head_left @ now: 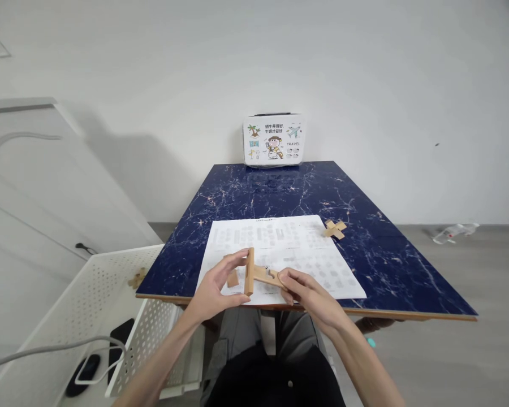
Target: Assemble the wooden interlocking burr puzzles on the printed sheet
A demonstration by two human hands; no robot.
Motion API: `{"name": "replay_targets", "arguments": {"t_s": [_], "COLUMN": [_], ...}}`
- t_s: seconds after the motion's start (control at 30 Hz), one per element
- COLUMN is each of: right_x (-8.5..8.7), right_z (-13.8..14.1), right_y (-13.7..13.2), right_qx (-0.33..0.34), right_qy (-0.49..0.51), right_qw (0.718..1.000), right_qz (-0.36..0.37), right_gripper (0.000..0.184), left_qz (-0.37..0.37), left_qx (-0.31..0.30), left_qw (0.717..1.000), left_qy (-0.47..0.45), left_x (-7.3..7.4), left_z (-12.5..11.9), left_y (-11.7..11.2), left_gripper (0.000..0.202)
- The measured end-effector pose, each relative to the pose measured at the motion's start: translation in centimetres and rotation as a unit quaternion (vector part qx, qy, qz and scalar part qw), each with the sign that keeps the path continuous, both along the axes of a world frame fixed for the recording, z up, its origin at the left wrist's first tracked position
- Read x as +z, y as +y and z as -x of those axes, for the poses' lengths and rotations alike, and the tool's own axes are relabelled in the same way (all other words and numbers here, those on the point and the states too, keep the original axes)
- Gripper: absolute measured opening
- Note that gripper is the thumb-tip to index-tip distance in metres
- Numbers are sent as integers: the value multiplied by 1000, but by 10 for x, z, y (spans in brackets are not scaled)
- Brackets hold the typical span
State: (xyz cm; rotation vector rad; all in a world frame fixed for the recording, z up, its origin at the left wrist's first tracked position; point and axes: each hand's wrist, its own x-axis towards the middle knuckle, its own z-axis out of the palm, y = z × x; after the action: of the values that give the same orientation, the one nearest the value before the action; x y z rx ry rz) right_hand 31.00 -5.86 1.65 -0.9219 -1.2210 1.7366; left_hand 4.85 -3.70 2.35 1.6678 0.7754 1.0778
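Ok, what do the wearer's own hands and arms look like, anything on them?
The left hand and right hand are both bare, without gloves, and I see no rings. The left forearm and right forearm show no sleeve, watch, cable or marking as far as they are in view.

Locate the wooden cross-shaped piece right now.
Head view, right of centre: the wooden cross-shaped piece is on the blue table, at the far right corner of the printed sheet, beyond the right hand.
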Motion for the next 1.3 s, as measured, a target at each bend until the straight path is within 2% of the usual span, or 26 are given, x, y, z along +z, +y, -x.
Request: {"name": "replay_targets", "arguments": {"t_s": [0.2, 0.37, 0.53, 0.6, 0.8, 0.93, 1.13, 1.3], "right_x": [10, 15, 12, 12, 17, 24, 30, 33], "right_z": [-4, -6, -9, -9, -6, -5, -6, -3], "right_y": [-4, -7, -9, -11, -18, -20, -23, -27], "right_qx": [-11, -29, 49, 60, 13, 10, 44, 12], "right_qy": [-52, -71, -27, -35, -101, -107, -84, -98], "right_qw": [998, 997, 998, 998, 994, 993, 995, 994], "right_qz": [-23, -30, 18, 10, -47, -58, -44, -48], "right_gripper": [46, 48, 47, 46, 50, 53, 50, 53], "left_qz": [-19, -31, -2, 13, 4, -19, -20, -31], "left_qx": [-12, 8, -42, -57, -18, 11, -44, -25], "left_qw": [1000, 999, 999, 998, 999, 999, 998, 998], "left_qy": [19, 13, 18, 31, 50, 36, 47, 45], "left_x": [7, 3, 2, 5, 7, 10, 24, 25], "left_z": [-3, -6, 4, 8, 9, 7, 12, 10], "left_y": [-1, -4, -5, -7, -15, -19, -20, -22], "left_gripper": [92, 92, 94, 92, 100, 100, 95, 99]}}
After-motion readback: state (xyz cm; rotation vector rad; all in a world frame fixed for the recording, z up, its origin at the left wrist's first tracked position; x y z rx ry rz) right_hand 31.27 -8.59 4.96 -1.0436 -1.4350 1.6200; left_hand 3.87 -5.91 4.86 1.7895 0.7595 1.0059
